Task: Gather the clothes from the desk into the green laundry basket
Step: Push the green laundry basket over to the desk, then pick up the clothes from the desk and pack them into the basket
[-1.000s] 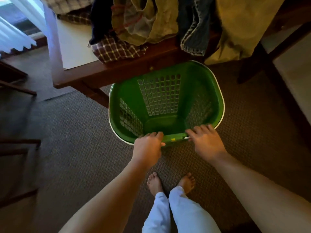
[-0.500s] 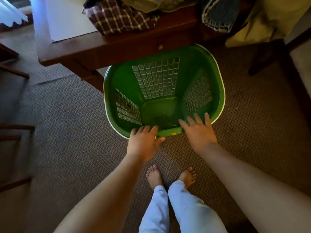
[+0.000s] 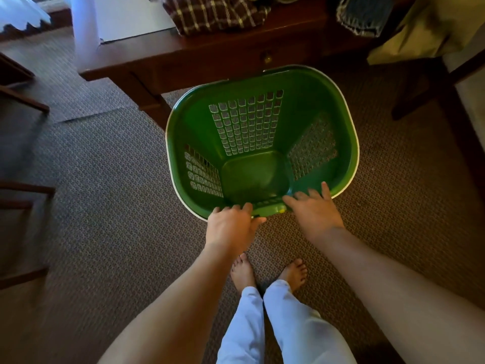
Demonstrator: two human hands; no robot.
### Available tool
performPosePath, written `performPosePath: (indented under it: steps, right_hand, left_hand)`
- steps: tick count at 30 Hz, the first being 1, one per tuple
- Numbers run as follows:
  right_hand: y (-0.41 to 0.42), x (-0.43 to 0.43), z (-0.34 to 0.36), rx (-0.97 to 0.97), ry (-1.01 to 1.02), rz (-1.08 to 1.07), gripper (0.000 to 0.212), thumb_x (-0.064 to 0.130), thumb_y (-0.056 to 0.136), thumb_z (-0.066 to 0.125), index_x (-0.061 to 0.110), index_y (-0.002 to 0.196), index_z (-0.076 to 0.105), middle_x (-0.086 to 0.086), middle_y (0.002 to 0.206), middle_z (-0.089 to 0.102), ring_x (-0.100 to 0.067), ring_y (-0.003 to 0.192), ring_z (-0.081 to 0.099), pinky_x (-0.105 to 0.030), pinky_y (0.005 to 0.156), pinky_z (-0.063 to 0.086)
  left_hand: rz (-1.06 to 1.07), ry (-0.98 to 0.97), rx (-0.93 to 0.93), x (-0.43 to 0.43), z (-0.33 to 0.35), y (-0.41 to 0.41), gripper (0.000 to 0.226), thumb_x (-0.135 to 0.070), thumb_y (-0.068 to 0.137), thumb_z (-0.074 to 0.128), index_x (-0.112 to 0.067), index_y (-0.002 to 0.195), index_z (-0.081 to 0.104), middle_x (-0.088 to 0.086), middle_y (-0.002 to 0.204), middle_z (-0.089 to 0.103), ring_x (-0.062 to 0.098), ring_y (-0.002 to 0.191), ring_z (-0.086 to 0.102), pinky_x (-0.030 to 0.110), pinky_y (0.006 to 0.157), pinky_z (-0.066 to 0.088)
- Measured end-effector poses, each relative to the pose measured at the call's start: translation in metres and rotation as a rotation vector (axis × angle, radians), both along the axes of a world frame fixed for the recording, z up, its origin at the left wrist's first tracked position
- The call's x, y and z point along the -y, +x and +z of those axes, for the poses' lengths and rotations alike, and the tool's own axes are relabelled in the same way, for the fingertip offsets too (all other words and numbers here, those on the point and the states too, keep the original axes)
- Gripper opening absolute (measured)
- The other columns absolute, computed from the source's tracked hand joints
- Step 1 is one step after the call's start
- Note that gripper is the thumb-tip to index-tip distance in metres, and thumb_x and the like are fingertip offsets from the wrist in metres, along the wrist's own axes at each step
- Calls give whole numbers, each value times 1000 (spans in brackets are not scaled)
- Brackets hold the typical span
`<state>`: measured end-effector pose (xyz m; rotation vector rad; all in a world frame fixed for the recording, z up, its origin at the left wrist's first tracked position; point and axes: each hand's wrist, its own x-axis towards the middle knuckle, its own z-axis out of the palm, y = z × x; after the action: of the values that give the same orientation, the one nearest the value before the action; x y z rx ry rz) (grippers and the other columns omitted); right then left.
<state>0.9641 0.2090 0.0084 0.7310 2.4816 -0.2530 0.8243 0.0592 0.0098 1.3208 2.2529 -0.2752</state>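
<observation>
The green laundry basket [image 3: 343,132] stands open and empty on the carpet just in front of the desk [image 3: 199,59]. My left hand [image 3: 231,228] grips its near rim, fingers over the edge and thumb below. My right hand [image 3: 313,212] rests on the same rim a little to the right, fingers spread and fairly straight. On the desk lie a plaid cloth [image 3: 215,14] and a denim garment [image 3: 363,18], and an olive-yellow garment [image 3: 420,32] hangs over the desk's right end.
A white sheet [image 3: 128,17] lies on the desk's left part, and a drawer knob [image 3: 267,57] faces me. Dark wooden furniture [image 3: 23,195] stands at the left, a chair leg [image 3: 430,82] at the right. My bare feet [image 3: 267,274] stand behind the basket.
The basket has dropped lower in front of the desk and sits a little further right. My right hand's fingers have spread out on the rim; my left hand keeps its grip.
</observation>
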Motion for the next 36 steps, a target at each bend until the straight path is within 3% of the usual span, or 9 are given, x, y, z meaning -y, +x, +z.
performPosePath:
  steps: [4, 10, 13, 19, 25, 36]
  right_hand:
    - [-2, 6, 1, -1, -43, 27, 72, 8, 93, 63, 32, 154, 31, -4, 157, 44, -34, 149, 31, -65, 123, 7]
    - [12, 10, 10, -59, -161, -31, 64, 36, 108, 42, 27, 163, 10, -5, 171, 14, -29, 158, 6, -54, 127, 5]
    - [20, 12, 23, -121, -162, -49, 66, 49, 107, 34, 28, 163, 6, -1, 172, 6, -25, 158, -1, -53, 127, 2]
    - [31, 25, 80, -217, -142, -50, 83, 79, 93, 32, 41, 162, 6, 3, 172, 7, -22, 158, -2, -55, 126, -1]
    - [40, 38, 157, -356, -88, -99, 94, 85, 92, 23, 29, 164, 3, 7, 172, 4, -15, 158, -6, -53, 127, -1]
    - [19, 25, 264, -645, 45, -172, 84, 78, 98, 13, 27, 164, 5, 8, 172, 4, -9, 157, -8, -48, 128, -4]
  left_hand:
    - [64, 13, 2, 14, -2, 5, 56, -66, 102, 32, -24, 129, 57, 2, 115, 71, 27, 109, 67, 43, 96, 46]
    - [104, 17, 53, 21, 0, 6, 57, -66, 102, 33, -24, 133, 56, 4, 128, 68, 28, 127, 58, 52, 113, 34]
    - [129, 93, 109, 23, 7, 6, 62, -62, 104, 32, -23, 151, 42, 4, 150, 55, 28, 147, 39, 57, 122, 24]
    - [28, 175, 150, 20, 55, 3, 62, -48, 108, 34, -27, 164, 16, 3, 169, 27, 28, 159, 13, 58, 126, 14]
    - [-75, 328, 182, 6, 131, 4, 64, -46, 109, 33, -28, 165, 8, 1, 173, 12, 25, 160, -1, 56, 128, 4]
    - [-127, 585, 95, -20, 251, -32, 65, -47, 109, 36, -33, 165, 6, -3, 174, 4, 18, 159, -9, 49, 129, 0]
